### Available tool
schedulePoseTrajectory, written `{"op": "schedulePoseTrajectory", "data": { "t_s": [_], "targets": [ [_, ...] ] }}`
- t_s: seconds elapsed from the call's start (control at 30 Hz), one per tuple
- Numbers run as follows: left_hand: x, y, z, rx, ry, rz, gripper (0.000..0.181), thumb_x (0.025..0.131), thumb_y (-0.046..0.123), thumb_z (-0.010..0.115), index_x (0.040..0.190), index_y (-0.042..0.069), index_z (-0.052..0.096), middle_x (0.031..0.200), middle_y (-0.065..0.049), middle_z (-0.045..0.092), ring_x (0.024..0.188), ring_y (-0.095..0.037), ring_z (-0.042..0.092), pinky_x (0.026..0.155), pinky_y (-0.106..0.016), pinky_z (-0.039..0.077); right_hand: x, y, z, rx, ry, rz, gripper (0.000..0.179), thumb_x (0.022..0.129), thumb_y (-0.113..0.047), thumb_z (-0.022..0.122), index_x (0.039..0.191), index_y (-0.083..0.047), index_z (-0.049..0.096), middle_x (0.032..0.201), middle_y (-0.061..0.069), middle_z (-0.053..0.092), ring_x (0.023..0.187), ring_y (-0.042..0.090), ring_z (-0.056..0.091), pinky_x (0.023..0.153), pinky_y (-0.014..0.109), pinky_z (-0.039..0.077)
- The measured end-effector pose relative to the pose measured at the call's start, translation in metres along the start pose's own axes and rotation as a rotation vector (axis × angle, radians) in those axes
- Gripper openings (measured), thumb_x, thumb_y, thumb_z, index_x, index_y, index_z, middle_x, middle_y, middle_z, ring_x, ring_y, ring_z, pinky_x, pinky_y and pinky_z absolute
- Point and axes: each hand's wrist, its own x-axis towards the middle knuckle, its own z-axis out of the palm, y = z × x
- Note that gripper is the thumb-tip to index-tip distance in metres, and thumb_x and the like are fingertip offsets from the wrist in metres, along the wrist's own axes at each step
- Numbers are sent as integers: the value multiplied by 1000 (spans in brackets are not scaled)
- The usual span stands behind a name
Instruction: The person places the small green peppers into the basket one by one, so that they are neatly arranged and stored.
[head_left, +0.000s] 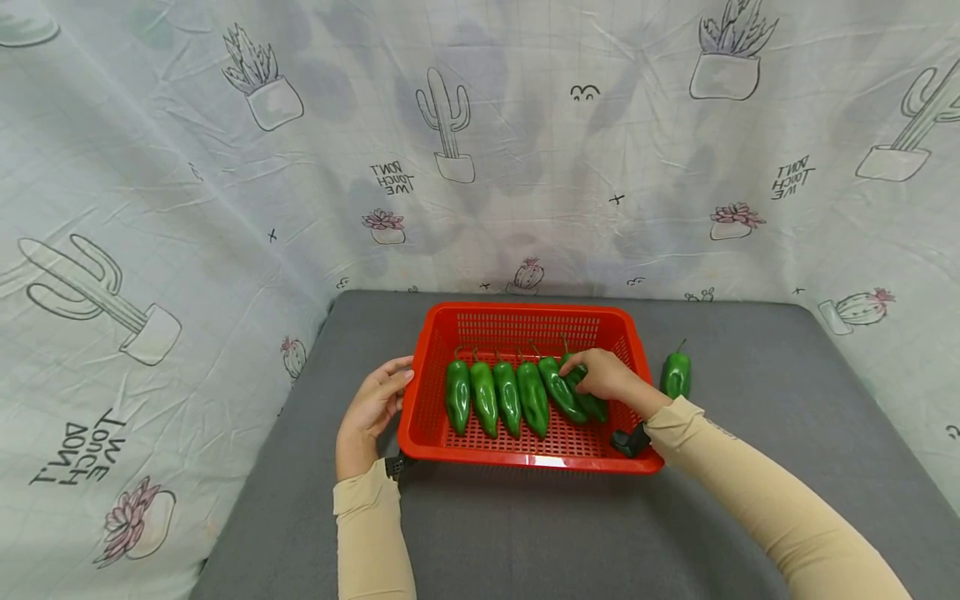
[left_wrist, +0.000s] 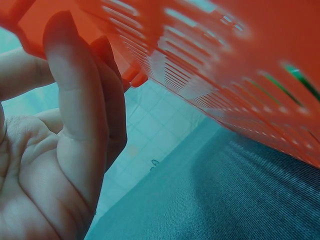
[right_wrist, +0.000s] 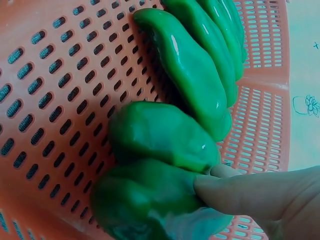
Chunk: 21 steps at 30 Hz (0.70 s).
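A red slotted plastic basket (head_left: pixel 525 460) holds several glossy green peppers (head_left: pixel 484 398) lying side by side, stems toward the far wall. At the basket's left end my left hand (head_left: pixel 373 407) grips the rim; in the left wrist view its curled fingers (left_wrist: pixel 80 100) overlap the red edge. My right hand (head_left: pixel 606 377) reaches over the right wall and pinches the rightmost pepper (head_left: pixel 595 407), which lies against its neighbour. From the right wrist, the thumb (right_wrist: pixel 235 195) presses on that pepper near its stem end; the other fingertips are mostly hidden.
One more green pepper (head_left: pixel 677 375) lies on the grey tabletop (head_left: pixel 525 533), right of the basket and beside my right forearm. A white curtain (head_left: pixel 510 167) printed with cacti hangs behind and on both sides. A black wrist camera (head_left: pixel 630 442) overhangs the basket's front right corner.
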Motion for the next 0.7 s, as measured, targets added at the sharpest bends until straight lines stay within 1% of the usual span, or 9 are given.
{"op": "schedulePoseTrajectory", "data": {
  "t_s": [0.1,0.17,0.27,0.4,0.5,0.7],
  "targets": [
    [1,-1,0,-1,4,0,35,99,1,44,131,-9,37,98,-2,68,78,-10,68,66,-24,56,0,0,0,14,-4,13,39,74,7,68,109,-10,70,130,24,55,78,22,49,56,25,37],
    [1,-1,0,-6,4,-6,35,99,2,44,131,-9,37,99,-2,68,78,-10,68,66,-24,56,0,0,0,21,-8,22,39,74,7,68,110,-10,70,130,24,54,74,20,48,55,24,37],
    [0,0,1,-6,11,-11,36,99,2,44,132,-10,36,98,-1,68,78,-10,68,66,-24,56,0,0,1,48,-22,47,41,75,7,68,112,-10,69,132,24,53,63,16,45,53,24,36],
    [0,0,0,-7,9,-8,37,99,1,43,133,-11,34,97,-1,68,78,-10,67,66,-24,56,0,0,0,101,-40,73,42,76,8,66,114,-10,68,137,26,48,51,12,34,51,24,33],
    [1,0,0,-8,0,-7,38,99,1,42,134,-11,32,97,-1,68,78,-10,67,66,-24,56,1,1,0,135,-52,88,42,77,8,66,115,-9,67,139,27,44,49,11,29,50,25,32],
    [0,1,0,-10,3,-20,40,99,1,42,135,-11,31,97,-1,68,78,-10,67,66,-24,56,3,4,1,186,-68,108,42,76,8,65,116,-7,66,140,28,42,51,12,29,51,25,32]
  ]
}}
